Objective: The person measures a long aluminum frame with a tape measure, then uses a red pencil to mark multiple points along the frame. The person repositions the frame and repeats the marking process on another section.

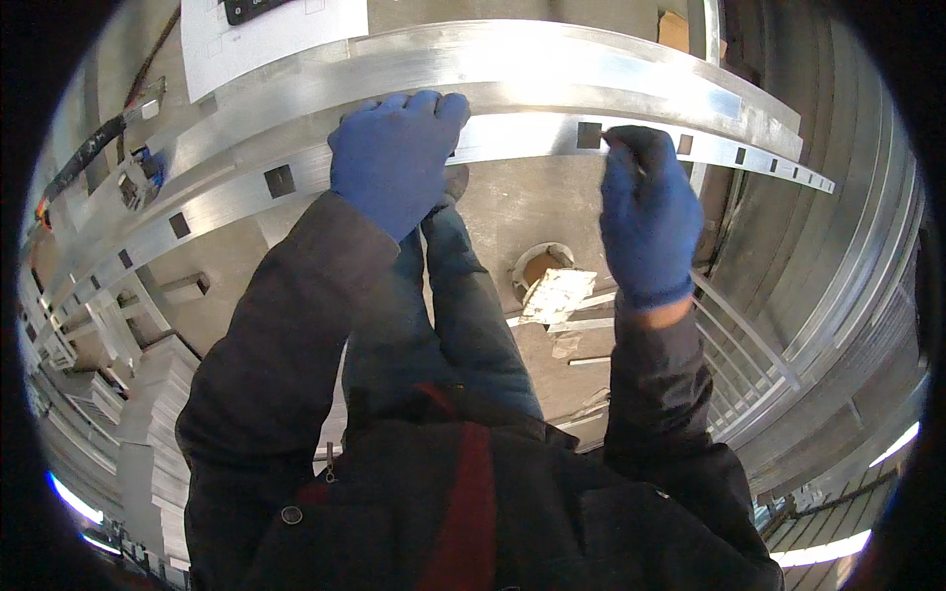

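A long silvery metal bar (527,138) with a row of square holes runs across in front of me, bent by the lens. My left hand (394,163), in a blue glove, is closed over this bar left of the middle, knuckles up. My right hand (647,222), gloved in the same blue with dark fingertips, is curled in a pinch at the bar's near edge, beside one square hole (589,136). Whatever its fingers may hold is too small or hidden to make out. Behind the holed bar lies a wider plain metal profile (424,71).
A white paper sheet (251,49) with a black keypad device (258,9) lies beyond the bars. Left are a black-sleeved hose (87,160) and stacked pale profiles (163,433). Long metal profiles (838,286) line the right. A crumpled light sheet (559,295) lies on the floor.
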Available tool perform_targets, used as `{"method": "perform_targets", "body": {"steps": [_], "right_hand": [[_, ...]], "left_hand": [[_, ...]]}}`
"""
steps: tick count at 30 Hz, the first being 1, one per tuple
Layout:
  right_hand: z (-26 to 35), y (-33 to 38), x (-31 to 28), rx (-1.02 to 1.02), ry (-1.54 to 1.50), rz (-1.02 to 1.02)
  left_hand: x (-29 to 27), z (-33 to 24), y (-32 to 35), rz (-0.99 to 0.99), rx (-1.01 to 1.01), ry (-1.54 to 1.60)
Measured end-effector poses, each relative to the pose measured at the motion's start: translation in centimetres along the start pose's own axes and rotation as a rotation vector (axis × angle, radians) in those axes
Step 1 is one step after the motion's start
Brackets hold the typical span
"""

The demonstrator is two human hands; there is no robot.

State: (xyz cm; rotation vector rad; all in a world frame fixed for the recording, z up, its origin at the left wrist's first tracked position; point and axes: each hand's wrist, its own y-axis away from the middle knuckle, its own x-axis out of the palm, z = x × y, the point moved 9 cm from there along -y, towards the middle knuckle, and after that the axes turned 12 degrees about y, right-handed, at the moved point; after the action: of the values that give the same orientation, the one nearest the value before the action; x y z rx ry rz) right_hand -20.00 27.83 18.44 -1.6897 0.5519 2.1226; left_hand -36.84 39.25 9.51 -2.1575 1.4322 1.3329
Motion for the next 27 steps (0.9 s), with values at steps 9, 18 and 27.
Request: {"method": "perform_targets", "body": {"steps": [9, 18, 27], "right_hand": [[0.7, 5.0, 0.1, 0.152, -0.459, 0.114], [6.1, 6.5, 3.4, 0.014, -0.584, 0.138], [9.9, 4.8, 4.6, 0.016, -0.365, -0.018]], "left_hand": [[-2.7, 1.6, 3.4, -0.151, 0.026, -0.086], [-5.5, 8.9, 7.6, -0.189, 0.058, -0.073], [-4.7, 10.0, 7.8, -0.104, 0.008, -0.071]]}}
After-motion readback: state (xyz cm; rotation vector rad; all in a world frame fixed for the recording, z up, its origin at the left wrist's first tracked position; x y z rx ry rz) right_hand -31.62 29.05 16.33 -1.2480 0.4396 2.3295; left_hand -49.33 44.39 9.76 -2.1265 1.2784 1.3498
